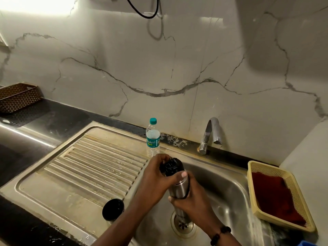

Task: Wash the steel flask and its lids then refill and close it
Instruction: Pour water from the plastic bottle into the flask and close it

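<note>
The steel flask stands upright over the sink basin, above the drain. My right hand grips its body from the right. My left hand holds the black inner lid at the flask's mouth, thumb across the neck. A second lid, a black cup-shaped cap, rests on the drainboard's front edge to the left. A clear plastic water bottle with a teal cap stands behind the flask on the sink rim.
A chrome tap rises at the back of the basin, no water running. A yellow plastic basket holding a red cloth sits at the basin's right. A brown woven basket stands on the dark counter far left.
</note>
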A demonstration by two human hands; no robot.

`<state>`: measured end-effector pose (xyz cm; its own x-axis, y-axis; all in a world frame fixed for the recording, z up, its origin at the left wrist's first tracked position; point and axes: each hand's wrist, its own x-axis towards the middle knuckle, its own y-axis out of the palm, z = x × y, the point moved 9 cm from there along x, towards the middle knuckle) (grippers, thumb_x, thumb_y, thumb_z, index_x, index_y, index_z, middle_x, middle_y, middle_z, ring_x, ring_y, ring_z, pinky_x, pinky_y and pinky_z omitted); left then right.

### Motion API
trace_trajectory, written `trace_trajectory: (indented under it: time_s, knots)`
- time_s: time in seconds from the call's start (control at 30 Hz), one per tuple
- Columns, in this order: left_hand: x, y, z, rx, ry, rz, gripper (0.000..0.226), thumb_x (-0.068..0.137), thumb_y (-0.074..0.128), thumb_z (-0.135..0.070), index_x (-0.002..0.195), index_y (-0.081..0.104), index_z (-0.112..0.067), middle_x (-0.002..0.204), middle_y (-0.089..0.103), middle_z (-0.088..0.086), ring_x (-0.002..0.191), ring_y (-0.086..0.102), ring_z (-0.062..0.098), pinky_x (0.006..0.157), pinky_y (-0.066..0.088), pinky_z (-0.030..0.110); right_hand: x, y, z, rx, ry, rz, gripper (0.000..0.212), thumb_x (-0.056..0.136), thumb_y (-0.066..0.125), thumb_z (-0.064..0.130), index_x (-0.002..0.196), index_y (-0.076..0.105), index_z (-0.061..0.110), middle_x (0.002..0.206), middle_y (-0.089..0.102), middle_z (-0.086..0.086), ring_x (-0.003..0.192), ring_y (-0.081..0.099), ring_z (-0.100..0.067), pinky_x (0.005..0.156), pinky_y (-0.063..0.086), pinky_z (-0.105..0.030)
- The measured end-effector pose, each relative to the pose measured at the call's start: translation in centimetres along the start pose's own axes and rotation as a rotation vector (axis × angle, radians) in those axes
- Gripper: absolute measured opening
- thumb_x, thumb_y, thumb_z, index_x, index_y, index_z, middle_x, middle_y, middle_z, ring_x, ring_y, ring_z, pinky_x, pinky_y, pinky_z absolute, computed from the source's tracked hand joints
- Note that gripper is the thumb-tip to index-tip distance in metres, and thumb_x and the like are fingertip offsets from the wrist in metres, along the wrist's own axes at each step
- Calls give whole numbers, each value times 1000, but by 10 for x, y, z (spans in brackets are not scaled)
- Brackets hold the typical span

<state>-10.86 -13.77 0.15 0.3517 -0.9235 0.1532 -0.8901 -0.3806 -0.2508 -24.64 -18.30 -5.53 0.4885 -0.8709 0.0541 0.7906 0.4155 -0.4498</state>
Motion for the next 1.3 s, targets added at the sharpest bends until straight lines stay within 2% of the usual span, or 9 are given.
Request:
trace_trajectory:
  time_s: [0.07, 0.2, 0.37, 0.47, 0.53, 0.67, 0.8, 0.9, 1.3]
  knots:
    - [-1, 6, -1, -6, 24, 88, 70, 74, 82, -41, 131, 43, -37, 128, 59, -16, 123, 57, 6, 105, 50, 38, 0, -4, -2, 15, 15, -7, 64, 63, 85, 31, 117, 51, 37, 107, 68, 12, 95, 66, -5, 81, 58, -36]
    - [0, 10, -10, 265, 32, 51, 84, 58, 74, -75, 124, 34, -43, 128, 39, -16, 123, 44, 7, 101, 48, 30, 1, -4, -1, 9, 9, -9, 67, 62, 85, 27, 118, 50, 39, 109, 68, 17, 98, 65, -1, 83, 57, -30]
    - [1, 7, -10, 34, 50, 90, 62, 76, 81, -31, 128, 48, -36, 124, 61, -15, 119, 58, 5, 103, 51, 39, 0, -6, -3, 12, 17, -16, 64, 62, 84, 32, 116, 51, 36, 106, 68, 12, 94, 66, -5, 80, 57, -31]
    - [1, 12, -8, 171, 3, 68, 85, 60, 78, -67, 129, 37, -40, 137, 39, -16, 128, 43, 5, 106, 47, 34, 0, -6, -1, 9, 3, -16, 61, 63, 85, 28, 114, 52, 34, 105, 68, 13, 94, 65, -2, 78, 56, -27]
    - [1, 4, -11, 170, 2, -44, 77, 56, 79, -73, 115, 46, -37, 123, 49, -11, 115, 54, 8, 96, 54, 34, -1, -5, 3, -15, -9, -13, 60, 63, 85, 29, 113, 51, 37, 103, 67, 15, 92, 64, 0, 75, 56, -25]
    - [0, 7, -8, -64, 4, 68, 59, 74, 87, -27, 123, 55, -30, 117, 68, -8, 111, 65, 8, 99, 54, 35, -3, -10, 0, 11, -1, -24, 61, 64, 85, 31, 115, 51, 36, 105, 67, 13, 93, 65, -3, 77, 57, -27]
    - [-1, 10, -9, 34, -21, 28, 73, 60, 88, -55, 120, 49, -37, 118, 62, -14, 109, 63, 2, 91, 54, 20, -2, -10, 2, -6, -7, -28, 61, 63, 85, 28, 112, 51, 39, 103, 68, 14, 92, 65, -2, 75, 56, -24]
    - [-7, 6, -12, -12, -14, -87, 57, 64, 91, -39, 110, 58, -31, 102, 71, -11, 97, 68, -1, 80, 54, 15, -3, -8, 6, -20, -11, -20, 61, 63, 85, 30, 112, 50, 41, 101, 68, 13, 90, 64, -1, 73, 56, -24]
    - [-8, 3, -42, -65, 118, 235, 47, 72, 88, -24, 112, 64, -23, 105, 71, 4, 103, 68, 25, 92, 55, 50, -6, -10, 33, 46, -58, 321, 80, 67, 90, 23, 133, 48, 36, 122, 63, 25, 112, 61, 0, 86, 50, -15]
